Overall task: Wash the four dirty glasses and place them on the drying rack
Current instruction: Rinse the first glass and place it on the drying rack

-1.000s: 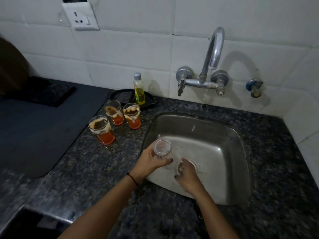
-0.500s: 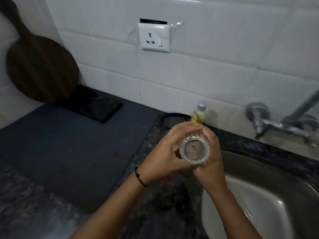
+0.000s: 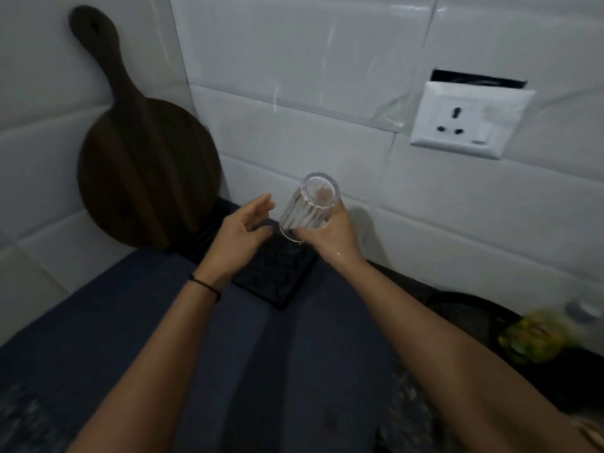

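A clear ribbed glass [image 3: 307, 207] is held upside down, base up and tilted toward me, just above the black gridded drying rack [image 3: 277, 273] against the wall. My right hand [image 3: 330, 237] grips the glass near its rim from the right. My left hand [image 3: 242, 230] hovers beside it on the left with fingers spread and holds nothing. The other glasses are out of view.
A dark round wooden board [image 3: 143, 178] leans in the left corner. A dark blue mat [image 3: 163, 322] covers the counter under my arms. A wall socket [image 3: 467, 122] is at upper right. A blurred yellow soap bottle [image 3: 536, 338] stands on a black tray [image 3: 474, 312] at the right.
My view swung left from the sink to the rack. The glass went from both hands to the right hand alone, turned upside down over the rack; my left hand let go.
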